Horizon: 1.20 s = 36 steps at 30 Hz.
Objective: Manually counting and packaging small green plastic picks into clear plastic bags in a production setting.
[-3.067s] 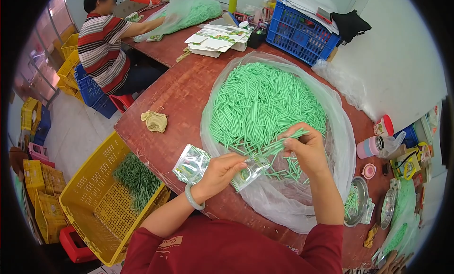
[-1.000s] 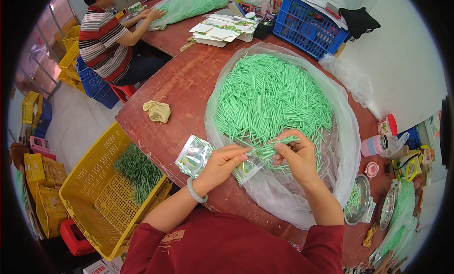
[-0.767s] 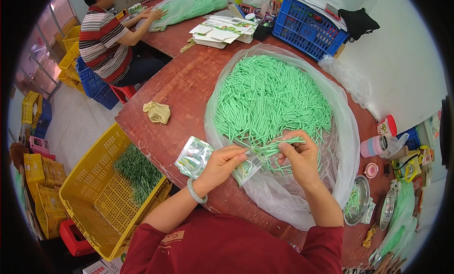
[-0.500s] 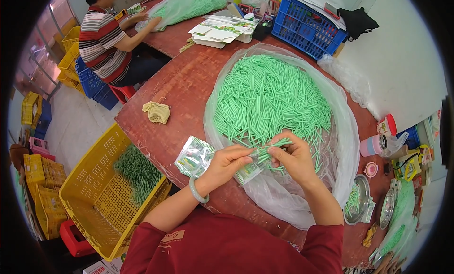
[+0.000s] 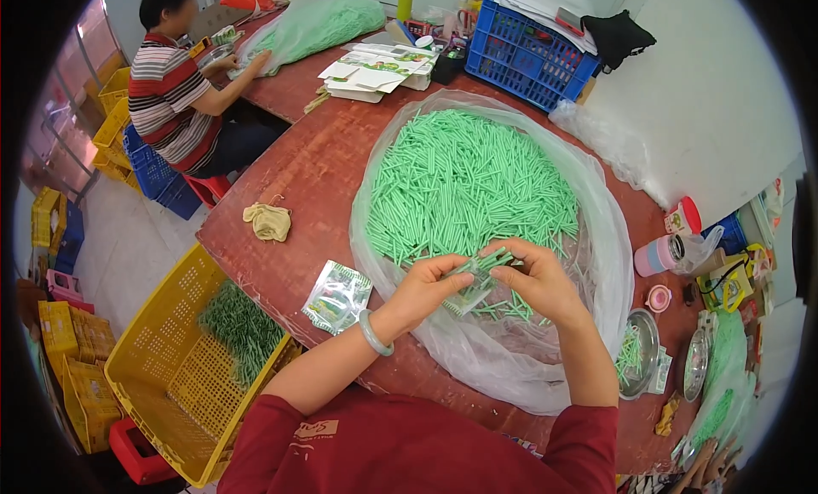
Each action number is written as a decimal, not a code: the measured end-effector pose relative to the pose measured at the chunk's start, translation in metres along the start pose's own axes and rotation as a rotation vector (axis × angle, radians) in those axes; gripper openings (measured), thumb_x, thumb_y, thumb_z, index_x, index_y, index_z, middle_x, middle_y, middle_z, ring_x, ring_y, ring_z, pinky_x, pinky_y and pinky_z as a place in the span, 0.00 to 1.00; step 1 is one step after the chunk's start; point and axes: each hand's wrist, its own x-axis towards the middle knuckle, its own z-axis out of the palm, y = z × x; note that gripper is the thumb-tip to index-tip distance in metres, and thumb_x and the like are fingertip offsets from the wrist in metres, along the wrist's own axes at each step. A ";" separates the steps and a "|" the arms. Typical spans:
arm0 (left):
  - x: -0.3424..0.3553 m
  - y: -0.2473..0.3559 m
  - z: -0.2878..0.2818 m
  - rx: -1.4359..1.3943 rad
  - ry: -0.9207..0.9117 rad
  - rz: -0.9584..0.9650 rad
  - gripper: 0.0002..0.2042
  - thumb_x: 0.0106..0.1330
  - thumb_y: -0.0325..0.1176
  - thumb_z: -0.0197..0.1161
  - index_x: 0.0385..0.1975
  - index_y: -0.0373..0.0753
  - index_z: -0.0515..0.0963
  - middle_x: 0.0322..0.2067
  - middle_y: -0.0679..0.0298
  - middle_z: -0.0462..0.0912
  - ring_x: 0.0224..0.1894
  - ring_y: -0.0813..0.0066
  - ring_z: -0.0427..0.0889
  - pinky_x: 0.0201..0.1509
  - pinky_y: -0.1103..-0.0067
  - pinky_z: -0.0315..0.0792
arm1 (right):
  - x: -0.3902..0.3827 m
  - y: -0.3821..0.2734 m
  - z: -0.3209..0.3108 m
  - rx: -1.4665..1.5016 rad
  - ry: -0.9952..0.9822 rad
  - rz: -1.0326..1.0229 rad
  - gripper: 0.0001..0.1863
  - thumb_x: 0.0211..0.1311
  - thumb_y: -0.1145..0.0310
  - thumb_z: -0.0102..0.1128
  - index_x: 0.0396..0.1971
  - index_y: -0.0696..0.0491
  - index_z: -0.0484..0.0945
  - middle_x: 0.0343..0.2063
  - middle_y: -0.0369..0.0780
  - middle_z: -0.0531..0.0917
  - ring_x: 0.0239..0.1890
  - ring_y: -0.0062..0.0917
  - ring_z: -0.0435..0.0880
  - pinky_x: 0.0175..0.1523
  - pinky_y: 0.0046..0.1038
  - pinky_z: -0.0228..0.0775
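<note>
**Small packing workshop**

Long red table (image 5: pixel 307 166) heaped with green sticks (image 5: pixel 464 179) in a clear bag. Yellow crate (image 5: pixel 170 375) of filled packs at 8 o'clock, blue crate (image 5: pixel 537 60) at 1, stacked crates (image 5: pixel 60 341) along the left wall. Second worker (image 5: pixel 175 94) seated at 11, sorting another bag (image 5: pixel 315 21).

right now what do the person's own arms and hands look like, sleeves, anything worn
Both arms come up from the lower edge in dark red sleeves pushed up to about the elbow, forearms bare below. The left hand has a pale green bangle on its wrist. The right hand is bare, with no glove, ring or watch visible. The red top carries a small printed patch.
</note>
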 end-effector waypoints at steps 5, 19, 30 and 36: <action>0.009 0.002 0.002 0.016 -0.012 -0.010 0.12 0.67 0.28 0.59 0.49 0.35 0.78 0.40 0.71 0.82 0.41 0.87 0.76 0.47 0.85 0.70 | -0.004 0.007 -0.010 -0.102 0.022 -0.074 0.18 0.58 0.81 0.57 0.50 0.56 0.77 0.33 0.33 0.79 0.28 0.13 0.74 0.34 0.18 0.68; 0.007 0.003 -0.005 -0.080 0.088 0.111 0.09 0.72 0.31 0.53 0.43 0.34 0.77 0.35 0.75 0.78 0.38 0.90 0.72 0.44 0.87 0.68 | -0.029 -0.027 -0.004 0.029 0.289 -0.140 0.22 0.60 0.80 0.56 0.56 0.57 0.72 0.36 0.37 0.85 0.30 0.11 0.76 0.35 0.16 0.68; -0.006 0.004 -0.005 0.125 0.011 0.131 0.09 0.74 0.33 0.50 0.41 0.37 0.76 0.32 0.78 0.74 0.36 0.90 0.68 0.42 0.88 0.64 | -0.017 -0.007 0.010 -0.130 0.364 -0.316 0.08 0.58 0.81 0.59 0.39 0.60 0.77 0.32 0.37 0.85 0.32 0.15 0.81 0.36 0.17 0.72; -0.007 0.000 -0.006 0.169 0.011 0.155 0.09 0.73 0.33 0.50 0.41 0.36 0.76 0.32 0.77 0.73 0.35 0.90 0.67 0.40 0.88 0.64 | -0.017 -0.010 0.013 -0.168 0.344 -0.292 0.06 0.58 0.80 0.59 0.36 0.59 0.77 0.33 0.39 0.85 0.34 0.18 0.83 0.38 0.19 0.74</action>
